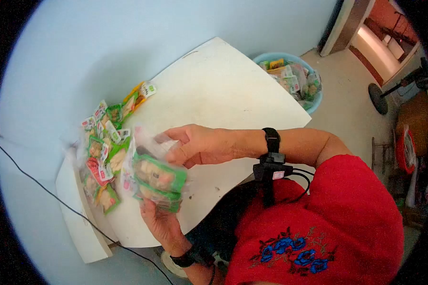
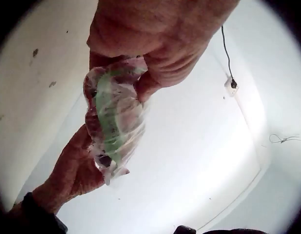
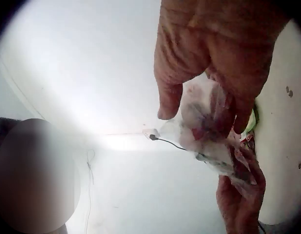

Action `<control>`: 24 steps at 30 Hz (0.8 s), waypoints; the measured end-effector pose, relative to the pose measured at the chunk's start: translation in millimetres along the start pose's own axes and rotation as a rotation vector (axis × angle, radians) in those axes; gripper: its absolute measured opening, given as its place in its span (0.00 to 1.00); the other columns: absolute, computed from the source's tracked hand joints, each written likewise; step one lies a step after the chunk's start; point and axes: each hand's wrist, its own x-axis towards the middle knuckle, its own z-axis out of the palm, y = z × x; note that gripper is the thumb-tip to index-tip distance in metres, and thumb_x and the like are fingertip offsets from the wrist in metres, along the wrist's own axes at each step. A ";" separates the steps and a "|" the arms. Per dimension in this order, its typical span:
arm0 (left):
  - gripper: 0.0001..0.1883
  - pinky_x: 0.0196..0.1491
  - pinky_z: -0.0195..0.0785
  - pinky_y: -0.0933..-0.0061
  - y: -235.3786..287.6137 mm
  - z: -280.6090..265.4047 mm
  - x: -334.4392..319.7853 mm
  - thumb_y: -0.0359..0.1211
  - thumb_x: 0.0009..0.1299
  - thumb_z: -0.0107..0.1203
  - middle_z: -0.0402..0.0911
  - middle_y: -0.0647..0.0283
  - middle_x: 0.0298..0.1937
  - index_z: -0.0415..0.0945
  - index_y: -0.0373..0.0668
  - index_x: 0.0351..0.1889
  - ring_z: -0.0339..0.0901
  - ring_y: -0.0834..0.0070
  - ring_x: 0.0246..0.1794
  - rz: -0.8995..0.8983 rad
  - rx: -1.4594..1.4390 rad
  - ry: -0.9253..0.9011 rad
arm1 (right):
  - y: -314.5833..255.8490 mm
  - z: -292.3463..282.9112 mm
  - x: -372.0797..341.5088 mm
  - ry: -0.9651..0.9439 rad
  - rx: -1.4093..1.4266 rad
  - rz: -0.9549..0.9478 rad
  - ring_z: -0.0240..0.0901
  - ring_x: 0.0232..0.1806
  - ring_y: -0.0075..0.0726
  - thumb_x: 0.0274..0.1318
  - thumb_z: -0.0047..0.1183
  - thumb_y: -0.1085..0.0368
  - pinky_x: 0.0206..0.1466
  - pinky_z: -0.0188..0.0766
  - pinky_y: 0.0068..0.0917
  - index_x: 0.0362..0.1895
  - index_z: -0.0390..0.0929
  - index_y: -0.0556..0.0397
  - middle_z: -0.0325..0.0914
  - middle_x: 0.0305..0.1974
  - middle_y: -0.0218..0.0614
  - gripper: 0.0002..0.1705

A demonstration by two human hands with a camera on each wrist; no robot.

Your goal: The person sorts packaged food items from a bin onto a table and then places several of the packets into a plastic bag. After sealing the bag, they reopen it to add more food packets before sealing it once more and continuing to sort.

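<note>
A clear plastic bag [image 1: 159, 178] with green-edged food packs inside is held between both hands above the white table. My left hand [image 1: 162, 225] grips its lower end; in the left wrist view that hand [image 2: 150, 44] has thumb and fingers round the crumpled bag [image 2: 116, 112]. At the upper end my right hand [image 1: 195, 145] holds the loose film between thumb and curved fingers. In the right wrist view, the right hand [image 3: 216, 53] spans the bag [image 3: 204, 122], with the left hand [image 3: 240, 204] below it. The head view blurs the bag slightly.
Several colourful food packs [image 1: 107, 159] lie piled on the white table [image 1: 209, 90] along the wall side. A blue tub [image 1: 321, 97] of similar packs stands beyond the table. A black cable [image 1: 71, 209] crosses the near left; a red basin [image 1: 404, 152] is at right.
</note>
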 end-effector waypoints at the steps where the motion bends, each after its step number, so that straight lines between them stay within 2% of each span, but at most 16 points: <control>1: 0.34 0.58 0.69 0.55 8.4 2.1 2.0 0.40 0.69 0.58 0.70 0.56 0.65 0.58 0.37 0.69 0.72 0.61 0.61 -0.004 -0.031 -0.029 | 2.4 2.6 -0.8 -0.003 0.020 -0.029 0.64 0.63 0.32 0.53 0.65 0.55 0.67 0.61 0.32 0.71 0.51 0.60 0.67 0.61 0.37 0.49; 2: 0.33 0.61 0.67 0.58 16.0 4.7 3.2 0.36 0.69 0.59 0.70 0.55 0.64 0.57 0.35 0.68 0.72 0.63 0.60 -0.008 -0.061 -0.057 | 3.3 4.3 -1.3 -0.008 0.043 -0.059 0.65 0.62 0.32 0.52 0.66 0.55 0.66 0.62 0.30 0.71 0.52 0.61 0.67 0.61 0.38 0.49; 3: 0.32 0.61 0.68 0.58 -0.6 27.2 -11.3 0.35 0.69 0.59 0.71 0.55 0.63 0.58 0.35 0.68 0.72 0.64 0.60 -0.015 -0.067 -0.029 | -2.2 -2.6 -30.6 -0.012 0.057 -0.067 0.68 0.60 0.32 0.54 0.64 0.57 0.63 0.66 0.30 0.69 0.55 0.61 0.70 0.59 0.38 0.45; 5: 0.30 0.59 0.69 0.59 -1.7 44.5 -10.0 0.35 0.70 0.58 0.72 0.56 0.62 0.60 0.35 0.66 0.74 0.65 0.58 0.018 -0.022 -0.008 | -6.2 -4.9 -41.2 -0.071 0.087 -0.148 0.73 0.55 0.32 0.57 0.61 0.60 0.56 0.72 0.30 0.67 0.60 0.61 0.74 0.56 0.37 0.38; 8: 0.28 0.57 0.70 0.60 -10.4 58.0 -10.9 0.34 0.70 0.58 0.74 0.56 0.60 0.62 0.35 0.64 0.74 0.66 0.56 0.116 0.038 -0.045 | 2.9 -8.6 -56.1 -0.111 0.200 -0.177 0.64 0.63 0.31 0.49 0.66 0.68 0.64 0.65 0.29 0.71 0.51 0.60 0.66 0.63 0.35 0.49; 11: 0.25 0.55 0.71 0.63 -21.4 84.5 -17.5 0.35 0.71 0.57 0.75 0.56 0.58 0.64 0.35 0.62 0.75 0.68 0.54 0.109 0.036 -0.086 | 2.4 14.4 -87.4 0.118 -0.127 -0.241 0.63 0.64 0.30 0.47 0.66 0.74 0.65 0.64 0.30 0.71 0.52 0.58 0.64 0.65 0.34 0.49; 12: 0.24 0.55 0.71 0.64 -26.7 89.7 -20.3 0.35 0.71 0.57 0.75 0.56 0.58 0.64 0.35 0.61 0.76 0.68 0.53 0.098 0.043 -0.084 | 17.3 10.8 -88.1 0.181 -0.166 -0.329 0.64 0.63 0.28 0.48 0.65 0.76 0.63 0.67 0.30 0.71 0.53 0.58 0.66 0.64 0.33 0.47; 15: 0.21 0.54 0.71 0.66 -27.7 125.7 -21.8 0.34 0.73 0.55 0.76 0.57 0.56 0.65 0.36 0.60 0.76 0.70 0.52 0.058 0.073 -0.066 | 10.2 10.9 -93.1 0.311 -0.272 -0.579 0.67 0.60 0.26 0.52 0.62 0.75 0.61 0.68 0.29 0.69 0.55 0.59 0.71 0.59 0.33 0.42; 18: 0.20 0.54 0.72 0.66 -42.0 149.7 -27.0 0.34 0.74 0.53 0.76 0.58 0.56 0.65 0.36 0.61 0.76 0.69 0.52 0.035 0.118 -0.081 | -1.1 11.2 -115.4 0.514 -0.358 -0.544 0.69 0.56 0.24 0.55 0.60 0.73 0.60 0.69 0.27 0.66 0.61 0.60 0.75 0.54 0.32 0.35; 21: 0.20 0.54 0.72 0.65 -55.9 169.9 -28.9 0.34 0.75 0.51 0.75 0.58 0.57 0.63 0.36 0.62 0.76 0.69 0.53 -0.046 0.108 -0.195 | -13.0 -0.6 -133.9 0.662 -0.399 -0.708 0.71 0.53 0.23 0.57 0.60 0.72 0.59 0.69 0.25 0.62 0.67 0.61 0.77 0.50 0.31 0.28; 22: 0.23 0.55 0.72 0.63 -57.8 172.7 -29.8 0.34 0.76 0.49 0.73 0.54 0.59 0.59 0.35 0.66 0.74 0.66 0.56 -0.125 0.146 -0.251 | -16.6 -10.9 -140.5 0.717 -0.420 -0.742 0.72 0.53 0.23 0.58 0.59 0.71 0.58 0.71 0.26 0.59 0.69 0.59 0.77 0.51 0.33 0.25; 24: 0.26 0.56 0.72 0.62 -70.2 176.0 -33.1 0.34 0.76 0.49 0.72 0.51 0.59 0.56 0.34 0.68 0.74 0.63 0.56 -0.120 0.240 -0.324 | -36.6 -21.6 -168.3 0.761 -0.451 -0.726 0.73 0.53 0.25 0.58 0.58 0.70 0.58 0.72 0.28 0.58 0.70 0.58 0.77 0.51 0.34 0.24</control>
